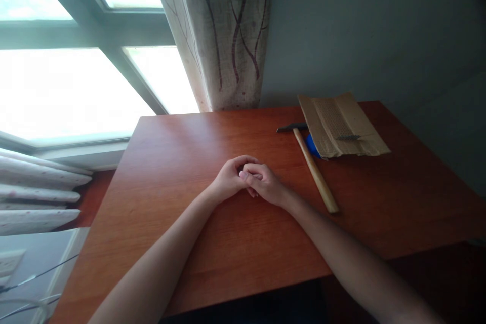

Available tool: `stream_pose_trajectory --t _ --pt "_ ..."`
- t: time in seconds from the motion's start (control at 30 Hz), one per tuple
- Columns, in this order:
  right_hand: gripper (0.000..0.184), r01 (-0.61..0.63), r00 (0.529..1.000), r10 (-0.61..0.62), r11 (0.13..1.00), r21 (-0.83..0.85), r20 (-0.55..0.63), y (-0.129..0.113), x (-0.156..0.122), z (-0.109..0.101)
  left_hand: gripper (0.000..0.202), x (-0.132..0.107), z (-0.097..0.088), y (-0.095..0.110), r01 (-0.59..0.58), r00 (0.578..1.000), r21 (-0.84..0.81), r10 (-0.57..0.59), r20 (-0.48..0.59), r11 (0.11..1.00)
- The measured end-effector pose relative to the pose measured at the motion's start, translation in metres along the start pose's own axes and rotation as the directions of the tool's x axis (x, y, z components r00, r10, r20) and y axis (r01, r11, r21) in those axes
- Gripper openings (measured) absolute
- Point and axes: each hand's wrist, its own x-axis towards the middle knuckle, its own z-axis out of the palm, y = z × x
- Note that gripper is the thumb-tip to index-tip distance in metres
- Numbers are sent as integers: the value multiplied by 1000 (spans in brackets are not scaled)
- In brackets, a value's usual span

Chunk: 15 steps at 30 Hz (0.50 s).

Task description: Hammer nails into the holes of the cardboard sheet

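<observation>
My left hand (pixel 230 178) and my right hand (pixel 268 184) are clasped together on the reddish-brown wooden table (pixel 182 162). Fingers of both are curled and interlocked in front of me, and no object shows between them. To the right of my right hand lies a hammer (pixel 315 172) with a pale wooden handle, apart from both hands. Its dark metal head points away from me, one end against the cardboard.
A creased cardboard piece (pixel 364 131) lies at the back right, with a small row of thin grey metal pieces (pixel 348 137), perhaps nails, on it. A blue object (pixel 313 146) shows partly from under its edge. Behind the table are a curtain (pixel 235 35), wall and window.
</observation>
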Motion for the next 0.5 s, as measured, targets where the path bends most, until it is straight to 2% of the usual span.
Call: stream_pose_trajectory --t 0.3,0.5 --pt "43 -2 1000 0 996 -91 -21 -7 0 -3 46 -2 1 4 -79 997 20 80 -21 997" --pt "42 26 1000 -26 998 -52 -6 -4 1 -2 51 -2 0 2 -50 998 7 50 -26 999"
